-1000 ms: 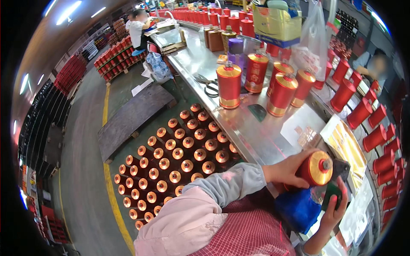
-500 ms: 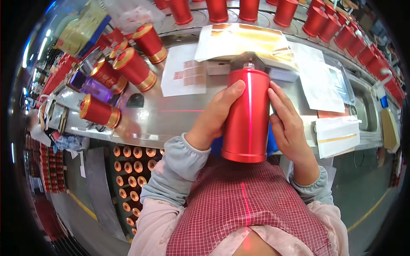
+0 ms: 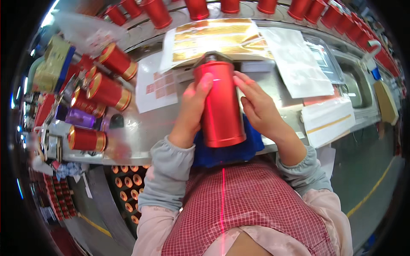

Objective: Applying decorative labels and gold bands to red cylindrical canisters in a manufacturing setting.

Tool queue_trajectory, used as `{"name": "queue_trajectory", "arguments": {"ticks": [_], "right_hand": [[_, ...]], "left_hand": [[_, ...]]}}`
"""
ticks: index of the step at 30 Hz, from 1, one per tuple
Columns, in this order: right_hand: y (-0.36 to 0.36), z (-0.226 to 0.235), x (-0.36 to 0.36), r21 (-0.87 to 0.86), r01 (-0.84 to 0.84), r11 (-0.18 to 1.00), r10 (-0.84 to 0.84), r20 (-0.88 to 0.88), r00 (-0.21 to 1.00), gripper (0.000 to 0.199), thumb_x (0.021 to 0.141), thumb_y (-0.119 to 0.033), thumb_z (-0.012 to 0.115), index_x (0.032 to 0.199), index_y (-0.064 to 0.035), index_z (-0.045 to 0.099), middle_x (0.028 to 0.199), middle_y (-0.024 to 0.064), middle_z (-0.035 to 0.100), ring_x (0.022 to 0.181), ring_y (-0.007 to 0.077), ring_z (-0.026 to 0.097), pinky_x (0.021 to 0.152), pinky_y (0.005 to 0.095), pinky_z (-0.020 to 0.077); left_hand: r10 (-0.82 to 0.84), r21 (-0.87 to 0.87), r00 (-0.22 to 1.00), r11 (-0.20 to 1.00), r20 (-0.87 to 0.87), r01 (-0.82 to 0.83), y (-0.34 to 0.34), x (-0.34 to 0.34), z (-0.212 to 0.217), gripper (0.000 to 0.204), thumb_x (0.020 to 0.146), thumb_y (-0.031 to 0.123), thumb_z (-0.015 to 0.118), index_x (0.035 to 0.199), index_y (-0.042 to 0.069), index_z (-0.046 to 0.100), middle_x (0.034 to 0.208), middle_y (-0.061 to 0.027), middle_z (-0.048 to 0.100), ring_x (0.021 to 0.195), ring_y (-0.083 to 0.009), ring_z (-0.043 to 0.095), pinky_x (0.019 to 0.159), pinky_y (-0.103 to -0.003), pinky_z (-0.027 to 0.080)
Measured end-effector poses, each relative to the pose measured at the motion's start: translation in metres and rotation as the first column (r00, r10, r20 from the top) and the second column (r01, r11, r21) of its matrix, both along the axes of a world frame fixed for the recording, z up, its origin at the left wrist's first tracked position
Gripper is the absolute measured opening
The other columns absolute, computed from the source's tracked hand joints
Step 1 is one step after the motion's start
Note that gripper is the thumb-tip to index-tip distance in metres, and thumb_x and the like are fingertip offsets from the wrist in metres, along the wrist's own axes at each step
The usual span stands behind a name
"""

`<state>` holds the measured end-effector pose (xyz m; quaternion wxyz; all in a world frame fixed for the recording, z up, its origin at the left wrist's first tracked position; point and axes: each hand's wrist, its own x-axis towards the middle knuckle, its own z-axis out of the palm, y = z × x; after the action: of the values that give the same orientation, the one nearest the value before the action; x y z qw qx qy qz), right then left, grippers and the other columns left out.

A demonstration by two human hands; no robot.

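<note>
Upright between both, the red canister (image 3: pixel 220 104) is clasped by left hand (image 3: pixel 192 109) and right hand (image 3: pixel 260 109).

the blue cloth (image 3: pixel 239 149) is mostly hidden behind the red canister (image 3: pixel 218 106); the canister row (image 3: pixel 230 5) is cut off by the top edge.

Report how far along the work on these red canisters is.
Done, apparently: several red canisters with gold ends lie on the metal bench. In hand: the left hand and right hand hold one red canister over a blue cloth. Left: probably the red canisters at the far edge and gold label sheets.
</note>
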<state>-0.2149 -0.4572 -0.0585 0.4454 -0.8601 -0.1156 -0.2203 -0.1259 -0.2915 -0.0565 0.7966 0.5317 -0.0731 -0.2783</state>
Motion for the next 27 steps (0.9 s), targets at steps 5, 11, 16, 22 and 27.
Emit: {"name": "queue_trajectory", "arguments": {"ticks": [5,11,16,22,27], "right_hand": [[-0.036,0.005,-0.018,-0.115,0.056,0.992,-0.047,0.079,0.996,0.052,0.069,0.019,0.041,0.115,-0.0007,0.059,0.136,0.0195,0.047,0.119,0.0347,0.052,0.091,0.0339,0.0454],[-0.146,0.010,-0.044,-0.597,0.233,0.767,-0.316,-0.035,0.948,0.026,0.078,-0.008,0.070,0.102,0.0003,0.061,0.119,0.0166,0.055,0.102,0.0349,0.055,0.088,0.0400,0.0463],[-0.159,0.020,-0.032,-0.671,-0.001,0.741,-0.347,-0.384,0.856,0.028,0.072,-0.008,0.074,0.095,0.0023,0.061,0.122,0.0155,0.053,0.111,0.0339,0.052,0.089,0.0383,0.0464],[-0.173,0.019,-0.021,-0.596,-0.054,0.801,-0.286,-0.461,0.840,0.027,0.070,-0.007,0.074,0.088,0.0028,0.057,0.117,0.0131,0.053,0.108,0.0317,0.053,0.088,0.0364,0.0468],[-0.180,-0.001,-0.020,-0.653,-0.035,0.757,-0.251,-0.340,0.906,0.030,0.068,-0.002,0.070,0.094,0.0027,0.056,0.117,0.0124,0.052,0.111,0.0317,0.051,0.089,0.0364,0.0471]], "left_hand": [[0.013,0.001,0.992,1.000,0.125,-0.013,0.015,-0.017,0.001,0.054,0.094,0.034,0.058,0.132,0.000,0.041,0.118,-0.0098,0.057,0.103,-0.0150,0.057,0.090,-0.029,0.047],[0.050,0.041,0.977,0.997,0.207,-0.059,0.018,-0.035,0.001,0.068,0.094,0.035,0.058,0.142,-0.001,0.026,0.133,-0.0129,0.046,0.117,-0.0199,0.049,0.100,-0.033,0.040],[0.113,0.072,0.941,0.987,0.320,-0.143,0.021,-0.045,-0.004,0.066,0.096,0.036,0.054,0.140,-0.003,0.027,0.133,-0.0148,0.044,0.119,-0.0205,0.048,0.101,-0.033,0.038],[0.152,0.118,0.937,0.973,0.314,-0.197,0.028,-0.053,-0.014,0.067,0.097,0.040,0.050,0.141,-0.004,0.026,0.136,-0.0154,0.041,0.122,-0.0204,0.045,0.102,-0.033,0.037],[0.185,0.146,0.924,0.959,0.334,-0.244,0.028,-0.059,-0.015,0.070,0.097,0.042,0.049,0.142,-0.006,0.024,0.137,-0.0154,0.040,0.124,-0.0206,0.043,0.103,-0.033,0.035]]}}
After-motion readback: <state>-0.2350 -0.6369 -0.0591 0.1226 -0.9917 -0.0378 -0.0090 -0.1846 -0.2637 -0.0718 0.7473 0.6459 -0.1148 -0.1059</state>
